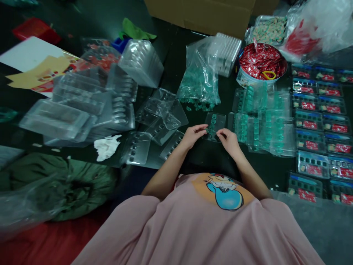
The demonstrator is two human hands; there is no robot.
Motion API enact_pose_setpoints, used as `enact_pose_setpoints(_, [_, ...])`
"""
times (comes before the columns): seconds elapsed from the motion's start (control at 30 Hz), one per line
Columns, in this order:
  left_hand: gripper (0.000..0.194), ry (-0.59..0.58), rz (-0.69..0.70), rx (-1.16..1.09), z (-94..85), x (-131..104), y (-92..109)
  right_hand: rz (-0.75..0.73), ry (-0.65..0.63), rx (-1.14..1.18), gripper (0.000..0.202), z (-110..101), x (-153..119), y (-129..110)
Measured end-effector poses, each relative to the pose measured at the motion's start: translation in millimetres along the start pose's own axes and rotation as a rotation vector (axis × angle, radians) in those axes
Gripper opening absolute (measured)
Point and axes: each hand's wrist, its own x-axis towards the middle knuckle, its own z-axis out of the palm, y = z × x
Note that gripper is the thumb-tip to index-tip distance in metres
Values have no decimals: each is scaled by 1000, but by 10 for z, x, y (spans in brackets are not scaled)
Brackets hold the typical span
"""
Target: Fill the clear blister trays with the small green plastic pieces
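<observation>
A transparent plastic blister tray (220,119) lies on the dark table before me, with a column of small green translucent pieces (213,121) in its pockets. My left hand (195,135) is at the tray's left side, thumb and forefinger closed at a green piece near the column's lower part. My right hand (228,140) is at the tray's lower right, its fingertips pinched together; what they hold, if anything, is too small to make out. Beyond the tray, a transparent bag (200,81) of green pieces lies with its mouth toward me, some pieces spilled out.
Filled trays with green pieces (271,123) are piled at the right, beside rows of packed sets (309,121). A round tin (255,79) holds red packets. Empty trays (136,147) and stacked plastic covers (63,114) lie left. A cardboard box (201,13) stands behind.
</observation>
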Motion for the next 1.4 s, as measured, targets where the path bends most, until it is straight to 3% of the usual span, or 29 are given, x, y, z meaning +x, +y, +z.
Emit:
enact_pose_setpoints(0.1, [33,-32,127,270,9,-10,-20,-56,-75,-37,17,40,-82,19])
enact_pose_setpoints(0.2, [21,-79,258,544,46,-44,-20,-43,-50,-47,17,32,-106,54])
enact_pose_setpoints(0.43, [17,-127,436,791,149,-50,-60,-21,-15,-34,17,10,-112,112])
enact_pose_setpoints(0.8, [19,-131,428,785,150,-73,-37,16,42,12,18,-15,-125,58])
enact_pose_setpoints(1.0, [21,-55,427,698,93,-16,-41,7,47,18,17,-4,-137,65])
enact_pose_setpoints(1.23, [24,-188,528,903,51,0,-140,-8,58,0,18,0,-138,66])
enact_pose_setpoints(1.4, [24,-188,558,982,41,-24,-121,-14,70,6,17,6,-141,80])
